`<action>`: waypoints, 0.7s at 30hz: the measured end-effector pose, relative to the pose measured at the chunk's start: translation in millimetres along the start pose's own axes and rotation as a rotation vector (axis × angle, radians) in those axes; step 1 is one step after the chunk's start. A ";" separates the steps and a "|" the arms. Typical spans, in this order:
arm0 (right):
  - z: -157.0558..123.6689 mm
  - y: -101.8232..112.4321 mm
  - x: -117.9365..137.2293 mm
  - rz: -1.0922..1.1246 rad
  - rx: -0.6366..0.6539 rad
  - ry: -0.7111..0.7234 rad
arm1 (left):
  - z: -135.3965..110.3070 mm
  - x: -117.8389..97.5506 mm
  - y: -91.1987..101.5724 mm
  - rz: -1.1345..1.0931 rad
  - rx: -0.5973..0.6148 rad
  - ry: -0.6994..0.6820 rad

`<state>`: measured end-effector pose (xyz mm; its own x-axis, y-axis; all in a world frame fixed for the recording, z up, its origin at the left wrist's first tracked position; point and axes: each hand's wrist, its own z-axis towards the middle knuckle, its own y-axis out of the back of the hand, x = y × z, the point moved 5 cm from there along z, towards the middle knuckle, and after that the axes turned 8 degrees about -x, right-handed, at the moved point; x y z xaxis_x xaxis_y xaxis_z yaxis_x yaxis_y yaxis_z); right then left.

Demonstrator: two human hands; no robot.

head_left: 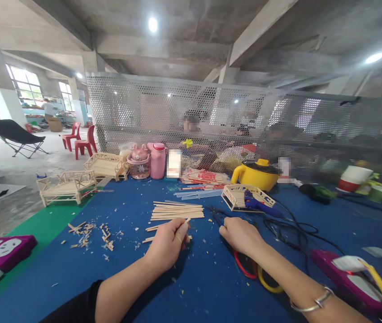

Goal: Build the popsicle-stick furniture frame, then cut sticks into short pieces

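My left hand is closed, pinching a thin wooden stick whose tip pokes up between thumb and forefinger. Just beyond it lies a row of similar wooden sticks on the blue table. My right hand is curled down over a pair of scissors; a red loop handle and a yellow loop handle show beneath my wrist. The hand hides the middle of this tool. Dark metal jaws stick out ahead of the fingers.
Small wood offcuts litter the left. Two miniature stick-built beds stand at the back left. A blue glue gun rests against another stick frame, with black cable nearby. Bottles, a yellow pot and a perforated metal screen stand behind.
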<state>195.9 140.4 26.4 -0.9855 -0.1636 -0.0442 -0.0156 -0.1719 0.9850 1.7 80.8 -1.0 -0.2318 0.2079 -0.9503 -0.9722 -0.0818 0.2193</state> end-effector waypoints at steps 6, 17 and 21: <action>-21.2 46.4 -19.1 0.763 -0.141 -0.110 | -1.5 -9.3 3.0 -0.145 -0.037 -0.009; -39.4 37.6 59.3 1.685 0.221 0.105 | -17.9 -26.4 -12.2 -0.587 0.186 0.123; -48.7 27.8 77.2 1.836 0.481 0.257 | -28.7 -32.9 -25.0 -0.392 0.316 0.078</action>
<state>127.6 75.7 42.3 0.2016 0.0681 0.9771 0.7810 0.5909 -0.2023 34.5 48.0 18.4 0.1441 0.0899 -0.9855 -0.9506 0.2892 -0.1126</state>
